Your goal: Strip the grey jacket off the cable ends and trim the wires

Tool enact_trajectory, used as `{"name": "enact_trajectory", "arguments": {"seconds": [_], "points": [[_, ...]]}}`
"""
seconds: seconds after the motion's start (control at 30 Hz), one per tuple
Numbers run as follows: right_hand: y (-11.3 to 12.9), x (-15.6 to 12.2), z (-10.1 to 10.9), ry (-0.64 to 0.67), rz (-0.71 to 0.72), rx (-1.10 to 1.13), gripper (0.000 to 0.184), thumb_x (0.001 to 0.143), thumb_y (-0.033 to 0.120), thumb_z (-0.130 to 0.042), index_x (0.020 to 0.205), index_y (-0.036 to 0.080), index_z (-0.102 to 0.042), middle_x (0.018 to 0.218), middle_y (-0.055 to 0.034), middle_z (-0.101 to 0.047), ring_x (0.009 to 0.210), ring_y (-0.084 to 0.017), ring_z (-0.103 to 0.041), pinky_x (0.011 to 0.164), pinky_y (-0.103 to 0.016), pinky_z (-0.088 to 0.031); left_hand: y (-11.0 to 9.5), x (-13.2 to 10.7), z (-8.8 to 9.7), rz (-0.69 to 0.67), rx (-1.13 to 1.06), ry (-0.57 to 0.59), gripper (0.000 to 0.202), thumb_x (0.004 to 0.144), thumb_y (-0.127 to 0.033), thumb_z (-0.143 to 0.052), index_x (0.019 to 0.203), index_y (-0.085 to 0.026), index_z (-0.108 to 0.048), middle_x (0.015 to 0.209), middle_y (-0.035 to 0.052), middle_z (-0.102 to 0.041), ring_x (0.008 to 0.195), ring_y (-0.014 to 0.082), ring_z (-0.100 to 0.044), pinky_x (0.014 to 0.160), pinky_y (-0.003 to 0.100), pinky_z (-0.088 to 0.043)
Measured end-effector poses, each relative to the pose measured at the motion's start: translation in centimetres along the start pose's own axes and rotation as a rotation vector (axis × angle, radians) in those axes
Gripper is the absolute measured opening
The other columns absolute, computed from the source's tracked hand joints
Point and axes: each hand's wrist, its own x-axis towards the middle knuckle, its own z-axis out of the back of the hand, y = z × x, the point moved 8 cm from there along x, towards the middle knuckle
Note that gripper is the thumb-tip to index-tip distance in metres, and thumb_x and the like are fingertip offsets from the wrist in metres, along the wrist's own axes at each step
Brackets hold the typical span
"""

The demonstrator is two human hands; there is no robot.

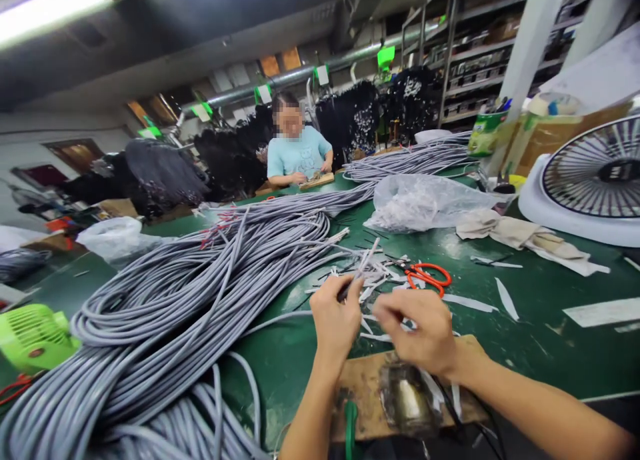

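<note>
My left hand [337, 313] is closed around the end of a grey cable [280, 320]. Pale strands stick up from the fist, and the cable runs off to the left. Just to the right, my right hand [420, 323] is curled in a pinch, slightly blurred. What its fingers hold, if anything, is hidden. Below the hands lies a wooden board [365, 373] with a worn metal piece [407, 397] on it. White scraps [380, 273] are strewn beyond my hands, beside scissors with red-orange handles [430, 277].
Large bundles of grey cable [200, 293] cover the left of the green table [545, 353]. A clear plastic bag [415, 203], beige gloves [525, 237] and a white fan [590, 180] stand to the right. Across the table sits a person in a light blue shirt [297, 157].
</note>
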Motion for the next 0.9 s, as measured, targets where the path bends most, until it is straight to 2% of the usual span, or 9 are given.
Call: {"name": "enact_trajectory", "arguments": {"seconds": [0.1, 0.2, 0.3, 0.37, 0.53, 0.6, 0.67, 0.77, 0.9], "points": [[-4.8, 0.1, 0.7, -0.035, -0.429, -0.009, 0.017, 0.083, 0.022, -0.048, 0.069, 0.016, -0.055, 0.054, 0.0030, -0.050, 0.046, -0.007, -0.041, 0.045, -0.020, -0.032, -1.0, -0.1, 0.8, -0.069, -0.043, -0.024, 0.017, 0.082, -0.026, -0.049, 0.076, -0.016, -0.061, 0.069, 0.0009, -0.059, 0.063, 0.0111, -0.051, 0.060, 0.021, -0.037], [-6.5, -0.3, 0.2, 0.003, -0.585, 0.034, 0.024, 0.085, 0.029, -0.044, 0.069, 0.016, -0.056, 0.055, 0.0024, -0.049, 0.048, -0.008, -0.041, 0.046, -0.020, -0.031, -1.1, -0.4, 0.9, -0.058, -0.073, 0.013, 0.021, 0.085, -0.027, -0.042, 0.073, -0.016, -0.056, 0.062, -0.0016, -0.052, 0.053, 0.0092, -0.043, 0.051, 0.021, -0.031], [-6.4, -0.6, -1.1, 0.097, -0.603, 0.082, 0.023, 0.085, 0.030, -0.044, 0.072, 0.015, -0.057, 0.057, 0.0016, -0.050, 0.051, -0.008, -0.042, 0.049, -0.021, -0.032, -0.6, -0.7, 0.5, -0.006, -0.143, 0.084, 0.024, 0.087, -0.029, -0.038, 0.070, -0.017, -0.052, 0.052, -0.0049, -0.037, 0.044, 0.0080, -0.030, 0.045, 0.022, -0.022], [-6.2, -0.9, -1.8, 0.130, -0.624, 0.120, 0.022, 0.082, 0.033, -0.048, 0.074, 0.015, -0.058, 0.053, 0.0032, -0.045, 0.048, -0.008, -0.038, 0.047, -0.021, -0.030, -0.4, -0.8, 0.0, 0.019, -0.213, 0.143, 0.026, 0.088, -0.030, -0.036, 0.069, -0.017, -0.049, 0.051, -0.0056, -0.031, 0.044, 0.0082, -0.026, 0.044, 0.023, -0.020], [-6.2, -1.4, -2.4, 0.126, -0.680, 0.225, 0.023, 0.072, 0.038, -0.060, 0.074, 0.015, -0.059, 0.048, 0.0072, -0.030, 0.044, -0.006, -0.029, 0.041, -0.019, -0.024, -0.5, -0.8, -0.6, 0.003, -0.270, 0.205, 0.034, 0.089, -0.032, -0.035, 0.058, -0.018, -0.036, 0.052, -0.0047, -0.029, 0.048, 0.0084, -0.026, 0.046, 0.023, -0.021], [-6.2, -1.4, -2.2, 0.110, -0.684, 0.231, 0.022, 0.071, 0.037, -0.061, 0.074, 0.015, -0.060, 0.049, 0.0071, -0.030, 0.044, -0.006, -0.028, 0.041, -0.019, -0.023, -0.9, -0.9, -1.0, -0.024, -0.231, 0.254, 0.032, 0.088, -0.031, -0.035, 0.060, -0.017, -0.041, 0.052, -0.0046, -0.031, 0.048, 0.0083, -0.028, 0.046, 0.023, -0.021], [-6.4, -1.5, -1.9, 0.074, -0.702, 0.232, 0.021, 0.073, 0.036, -0.059, 0.074, 0.015, -0.060, 0.049, 0.0064, -0.032, 0.044, -0.006, -0.028, 0.041, -0.019, -0.023, -1.2, -1.1, -1.3, -0.051, -0.180, 0.294, 0.023, 0.088, -0.029, -0.037, 0.073, -0.017, -0.051, 0.052, -0.0053, -0.034, 0.046, 0.0082, -0.030, 0.046, 0.022, -0.023], [-6.7, -1.8, -1.4, 0.003, -0.724, 0.237, 0.022, 0.077, 0.035, -0.054, 0.074, 0.014, -0.061, 0.050, 0.0047, -0.038, 0.044, -0.006, -0.029, 0.041, -0.020, -0.023, -1.3, -1.1, -1.1, -0.041, -0.162, 0.224, 0.015, 0.082, -0.027, -0.050, 0.094, -0.019, -0.053, 0.056, -0.0052, -0.046, 0.049, 0.0084, -0.041, 0.048, 0.020, -0.031], [-7.0, -1.7, -1.1, -0.059, -0.742, 0.295, 0.022, 0.076, 0.034, -0.055, 0.070, 0.014, -0.061, 0.050, 0.0037, -0.042, 0.044, -0.006, -0.030, 0.040, -0.020, -0.023, -0.8, -1.1, -0.1, 0.039, -0.273, 0.048, 0.015, 0.072, -0.026, -0.063, 0.084, -0.018, -0.059, 0.075, 0.0007, -0.060, 0.067, 0.0116, -0.056, 0.057, 0.020, -0.042]]}}
